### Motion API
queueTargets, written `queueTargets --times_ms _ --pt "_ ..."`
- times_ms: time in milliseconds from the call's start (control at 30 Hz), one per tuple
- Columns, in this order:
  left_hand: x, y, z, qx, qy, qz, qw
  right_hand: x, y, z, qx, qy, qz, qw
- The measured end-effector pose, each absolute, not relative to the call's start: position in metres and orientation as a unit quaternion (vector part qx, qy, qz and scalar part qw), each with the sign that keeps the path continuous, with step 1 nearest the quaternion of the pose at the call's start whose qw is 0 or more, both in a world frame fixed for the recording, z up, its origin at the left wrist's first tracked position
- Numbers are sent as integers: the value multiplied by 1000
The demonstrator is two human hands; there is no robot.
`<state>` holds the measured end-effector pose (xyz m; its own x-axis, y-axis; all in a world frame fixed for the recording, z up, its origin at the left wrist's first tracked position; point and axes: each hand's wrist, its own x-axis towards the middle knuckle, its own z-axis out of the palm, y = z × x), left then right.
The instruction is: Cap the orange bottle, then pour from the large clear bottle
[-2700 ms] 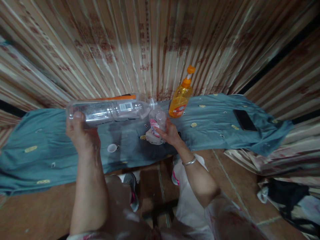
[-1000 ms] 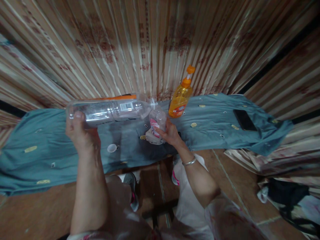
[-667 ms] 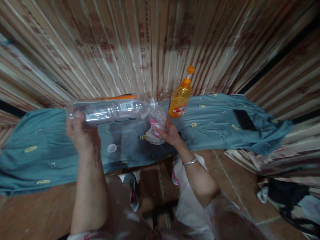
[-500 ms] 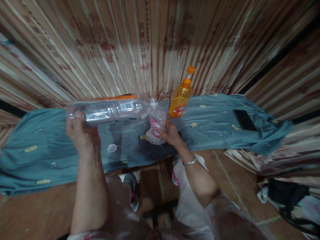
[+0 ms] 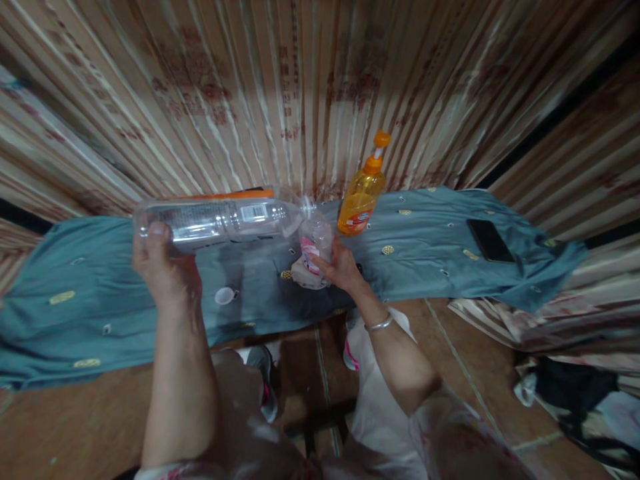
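A large clear plastic bottle (image 5: 215, 220) with an orange-edged label lies nearly level in the air, its base gripped by my left hand (image 5: 167, 263). Its neck points right and meets the mouth of a smaller clear bottle (image 5: 316, 240) with a pink label. My right hand (image 5: 340, 263) is wrapped around that small bottle from the right, over the cloth. Something pale and crumpled (image 5: 309, 275) shows at the small bottle's lower end; I cannot tell whether it is part of it. A small white cap (image 5: 225, 295) rests on the cloth below the large bottle.
An orange pump bottle (image 5: 361, 200) of yellow-orange liquid stands behind my right hand. Farther right a black phone (image 5: 490, 241) lies on the teal cloth (image 5: 425, 267). A striped curtain (image 5: 250, 100) hangs behind. Dark bags (image 5: 575, 393) sit on the floor at the right.
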<state>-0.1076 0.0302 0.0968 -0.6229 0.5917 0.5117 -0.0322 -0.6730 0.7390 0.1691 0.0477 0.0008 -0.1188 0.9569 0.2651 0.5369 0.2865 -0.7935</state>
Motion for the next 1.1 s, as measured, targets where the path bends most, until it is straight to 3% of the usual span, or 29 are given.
queueTargets --times_ms 1100 --pt "-106 30 97 381 371 827 184 168 46 4 -542 -700 265 383"
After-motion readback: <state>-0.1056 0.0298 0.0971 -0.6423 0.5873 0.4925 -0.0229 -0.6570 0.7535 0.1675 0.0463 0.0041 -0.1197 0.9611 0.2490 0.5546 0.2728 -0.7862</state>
